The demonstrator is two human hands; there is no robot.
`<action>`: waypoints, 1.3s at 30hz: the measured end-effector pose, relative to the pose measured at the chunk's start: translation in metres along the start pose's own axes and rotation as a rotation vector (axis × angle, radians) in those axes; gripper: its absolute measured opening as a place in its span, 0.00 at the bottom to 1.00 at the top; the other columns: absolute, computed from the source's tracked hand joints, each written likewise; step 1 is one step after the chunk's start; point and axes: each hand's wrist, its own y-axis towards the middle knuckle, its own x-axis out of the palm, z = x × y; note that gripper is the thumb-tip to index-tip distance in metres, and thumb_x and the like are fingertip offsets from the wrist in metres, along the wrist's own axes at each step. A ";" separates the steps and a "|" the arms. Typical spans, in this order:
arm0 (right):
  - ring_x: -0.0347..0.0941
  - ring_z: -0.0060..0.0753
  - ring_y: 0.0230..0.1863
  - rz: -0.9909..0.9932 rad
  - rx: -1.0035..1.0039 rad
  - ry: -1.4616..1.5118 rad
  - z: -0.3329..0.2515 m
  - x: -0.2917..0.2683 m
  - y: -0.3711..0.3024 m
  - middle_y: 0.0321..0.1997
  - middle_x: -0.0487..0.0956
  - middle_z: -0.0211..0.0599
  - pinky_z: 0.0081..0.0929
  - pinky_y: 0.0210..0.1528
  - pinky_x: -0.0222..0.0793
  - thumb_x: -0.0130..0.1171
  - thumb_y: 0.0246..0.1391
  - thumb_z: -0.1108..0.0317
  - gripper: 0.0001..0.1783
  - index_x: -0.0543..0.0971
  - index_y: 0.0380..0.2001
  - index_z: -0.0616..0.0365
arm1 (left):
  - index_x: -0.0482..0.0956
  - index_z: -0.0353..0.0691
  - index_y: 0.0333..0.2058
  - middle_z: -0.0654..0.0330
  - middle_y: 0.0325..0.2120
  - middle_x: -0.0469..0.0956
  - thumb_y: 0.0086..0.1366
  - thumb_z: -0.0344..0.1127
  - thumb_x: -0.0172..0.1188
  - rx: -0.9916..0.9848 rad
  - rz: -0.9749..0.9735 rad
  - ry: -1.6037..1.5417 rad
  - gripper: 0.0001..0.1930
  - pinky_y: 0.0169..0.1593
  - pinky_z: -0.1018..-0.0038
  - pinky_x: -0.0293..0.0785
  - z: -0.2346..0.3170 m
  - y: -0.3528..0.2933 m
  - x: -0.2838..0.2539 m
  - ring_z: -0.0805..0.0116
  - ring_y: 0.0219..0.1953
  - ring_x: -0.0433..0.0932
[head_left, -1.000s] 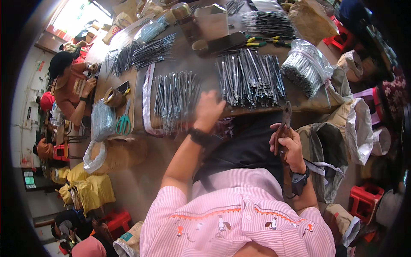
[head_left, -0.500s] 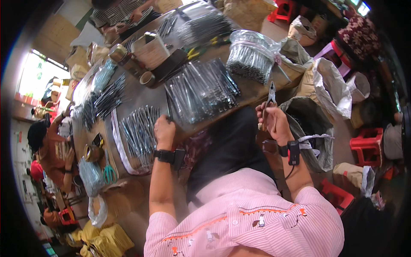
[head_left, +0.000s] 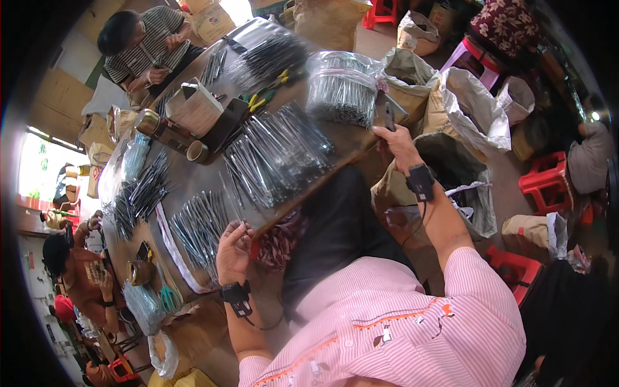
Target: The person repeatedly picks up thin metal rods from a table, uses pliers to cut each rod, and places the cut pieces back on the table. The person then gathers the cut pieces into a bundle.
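My left hand point(head_left: 232, 256), palm turned up at the table's near edge, pinches the end of a thin metal rod point(head_left: 229, 197) that points away from me. My right hand point(head_left: 401, 149) is closed on metal pliers point(head_left: 388, 115), whose jaws point away, beside the table's right end. Between and beyond my hands lies a wide row of thin metal rods point(head_left: 277, 155). A smaller pile of rods point(head_left: 198, 227) lies just left of my left hand. A plastic-wrapped bundle of rods point(head_left: 342, 93) stands near the pliers.
Left on the table point(head_left: 203, 171) are a thermos point(head_left: 149, 122), a cup point(head_left: 197, 152), a box point(head_left: 195, 111) and teal scissors point(head_left: 170, 298). Yellow-handled pliers point(head_left: 259, 102) lie farther back. Open sacks point(head_left: 474, 106) crowd the right. Co-workers sit at the far side point(head_left: 145, 48) and left point(head_left: 80, 271).
My left hand has turned palm up and drawn nearer to me with the rod. My right hand has turned over with the pliers and moved left, toward the wrapped bundle. The view has shifted.
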 end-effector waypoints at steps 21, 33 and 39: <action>0.74 0.30 0.27 -0.181 0.266 0.830 -0.013 -0.001 0.028 0.28 0.77 0.35 0.31 0.34 0.76 0.58 0.57 0.73 0.05 0.76 0.32 0.64 | 0.75 0.41 0.37 0.61 0.32 0.79 0.56 0.20 0.61 -0.001 -0.033 0.120 0.11 0.32 0.85 0.76 -0.025 -0.032 0.017 0.64 0.34 0.82; 0.78 0.30 0.31 -0.357 0.211 0.323 -0.021 0.059 -0.086 0.31 0.78 0.36 0.27 0.35 0.77 0.61 0.57 0.71 0.07 0.75 0.38 0.57 | 0.73 0.36 0.39 0.59 0.33 0.78 0.57 0.19 0.60 -0.060 -0.206 0.180 0.11 0.41 0.73 0.82 -0.056 -0.027 0.072 0.63 0.37 0.82; 0.79 0.30 0.30 -0.434 0.042 0.147 -0.024 0.097 -0.122 0.31 0.79 0.37 0.26 0.35 0.77 0.62 0.55 0.73 0.10 0.72 0.38 0.58 | 0.73 0.34 0.38 0.59 0.33 0.77 0.58 0.20 0.61 0.057 -0.310 0.291 0.10 0.41 0.73 0.82 -0.069 -0.026 0.107 0.67 0.34 0.81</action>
